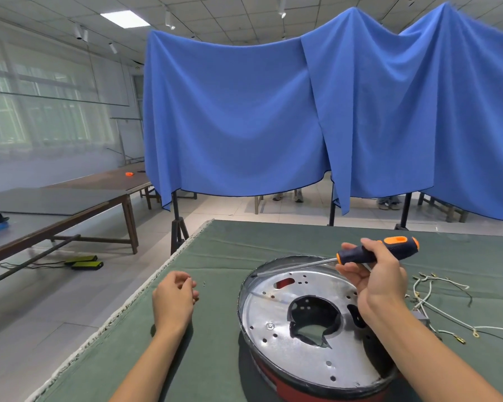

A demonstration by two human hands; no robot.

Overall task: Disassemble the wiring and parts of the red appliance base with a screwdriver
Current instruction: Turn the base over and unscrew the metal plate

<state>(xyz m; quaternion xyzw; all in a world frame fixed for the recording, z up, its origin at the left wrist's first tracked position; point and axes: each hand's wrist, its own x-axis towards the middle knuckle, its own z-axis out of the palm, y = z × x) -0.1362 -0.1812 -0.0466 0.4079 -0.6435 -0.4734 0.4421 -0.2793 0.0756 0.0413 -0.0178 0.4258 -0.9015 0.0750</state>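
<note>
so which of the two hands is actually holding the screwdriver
The right hand, raised over the red appliance base, grips the screwdriver by its black and orange handle. The left hand holds no tool and rests loosely curled on the green table cover.

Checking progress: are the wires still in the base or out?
Out: the wires lie loose on the cloth, right of the base.

The round red appliance base (311,329) lies on the green tabletop (215,329), shiny metal plate up. White wires (436,303) lie beside it. The orange-and-black screwdriver (369,253) is held above it.

Bright, even light; wide-angle edge warp
</note>
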